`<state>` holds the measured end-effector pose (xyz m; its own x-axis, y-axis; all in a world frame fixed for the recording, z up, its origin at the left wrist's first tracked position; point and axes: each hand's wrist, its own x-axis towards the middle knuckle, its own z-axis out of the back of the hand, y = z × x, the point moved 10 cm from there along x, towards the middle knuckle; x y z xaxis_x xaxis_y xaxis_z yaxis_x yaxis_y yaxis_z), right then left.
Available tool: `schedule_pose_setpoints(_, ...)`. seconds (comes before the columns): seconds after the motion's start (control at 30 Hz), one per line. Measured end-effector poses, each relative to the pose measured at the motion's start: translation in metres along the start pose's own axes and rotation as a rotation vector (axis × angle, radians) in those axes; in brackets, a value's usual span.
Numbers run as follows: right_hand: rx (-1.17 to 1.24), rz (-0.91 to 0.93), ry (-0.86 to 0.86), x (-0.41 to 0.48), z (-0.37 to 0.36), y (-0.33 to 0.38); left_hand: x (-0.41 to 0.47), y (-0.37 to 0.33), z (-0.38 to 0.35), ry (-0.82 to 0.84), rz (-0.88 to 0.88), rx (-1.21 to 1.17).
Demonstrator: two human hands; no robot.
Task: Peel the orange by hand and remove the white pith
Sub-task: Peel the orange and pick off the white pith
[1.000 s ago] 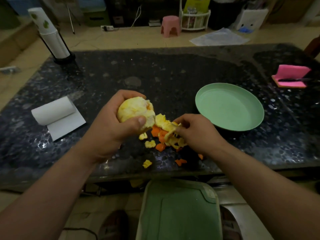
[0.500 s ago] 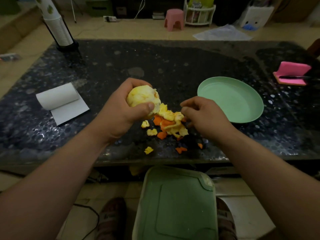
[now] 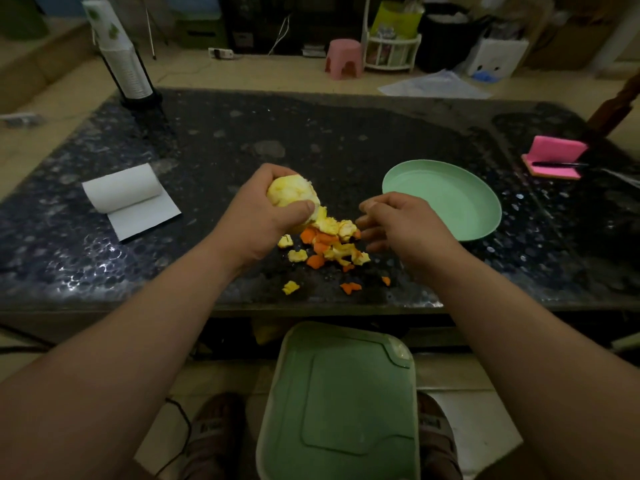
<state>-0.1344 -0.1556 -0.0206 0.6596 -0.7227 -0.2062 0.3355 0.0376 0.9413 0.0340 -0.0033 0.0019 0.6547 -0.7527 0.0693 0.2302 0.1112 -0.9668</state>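
Now gripping the peeled orange (image 3: 291, 192) in the left hand (image 3: 256, 220), curling round it, left of the green plate (image 3: 450, 202); holding the right hand (image 3: 408, 226) slack and empty beside the plate's left rim, by the peel scraps (image 3: 332, 242).

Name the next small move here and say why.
Probably bring the right hand to the orange and pinch off pith: the left hand grips it, pale pith covers its visible face, and the right hand hangs empty beside the peel pile.
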Motion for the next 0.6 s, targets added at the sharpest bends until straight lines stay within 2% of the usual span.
schedule_pose_setpoints(0.1,0.009,-0.051,0.074,-0.002,-0.009,-0.004,-0.001,-0.006,-0.010,0.034,-0.031,0.119)
schedule_pose_setpoints(0.17,-0.137,-0.001,0.048,-0.001,-0.008,-0.005,0.001,-0.008,-0.009,0.006,-0.026,0.151)
schedule_pose_setpoints(0.27,-0.621,0.241,-0.051,-0.014,-0.004,-0.007,0.003,-0.004,0.007,-0.070,0.018,0.114)
schedule_pose_setpoints(0.33,-0.808,0.436,-0.024,-0.030,-0.014,-0.015,0.003,-0.001,0.020,-0.099,0.018,0.118)
schedule_pose_setpoints(0.43,-0.917,0.517,0.050,-0.033,-0.019,-0.043,0.004,0.006,0.037,-0.134,0.028,0.097)
schedule_pose_setpoints(0.6,-0.937,0.537,0.103,-0.011,-0.035,-0.052,0.006,0.028,0.027,-0.132,0.181,-0.197)
